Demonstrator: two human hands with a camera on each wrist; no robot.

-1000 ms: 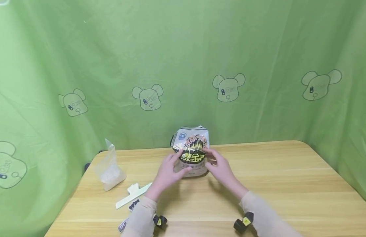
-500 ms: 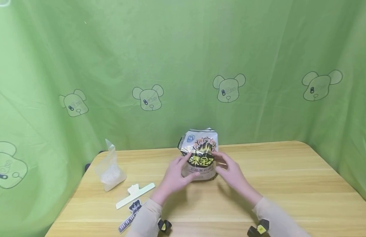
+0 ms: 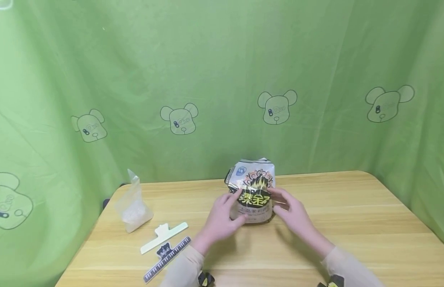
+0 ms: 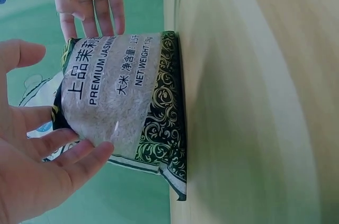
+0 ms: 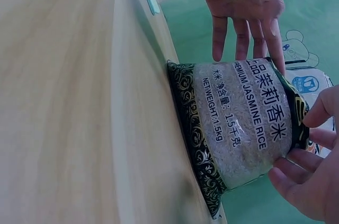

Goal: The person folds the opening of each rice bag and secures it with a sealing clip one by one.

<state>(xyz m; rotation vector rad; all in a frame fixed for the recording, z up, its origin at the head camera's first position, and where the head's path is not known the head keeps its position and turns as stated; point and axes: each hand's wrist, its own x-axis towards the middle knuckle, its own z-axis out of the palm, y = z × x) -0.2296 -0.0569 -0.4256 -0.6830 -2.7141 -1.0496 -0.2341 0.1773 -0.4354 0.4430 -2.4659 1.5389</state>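
Note:
A bag of jasmine rice stands upright near the back of the table, its upper part folded and crumpled above a black label. Against its left side lie the extended fingers of my left hand, thumb toward the front. My right hand touches the opposite side with its fingers. In the left wrist view the rice bag shows its clear window and patterned dark base close to the tabletop. The right wrist view has the rice bag between both hands, neither wrapped around it.
At the left stands a small clear plastic bag of white grains. In front of it lie a pale green long clip and a piano-key patterned clip. A green curtain hangs behind the wooden table.
Both hands have moved right and slightly toward the front, and the rice bag has shifted the same way between them. The piano-key clip has come fully out from behind the left sleeve.

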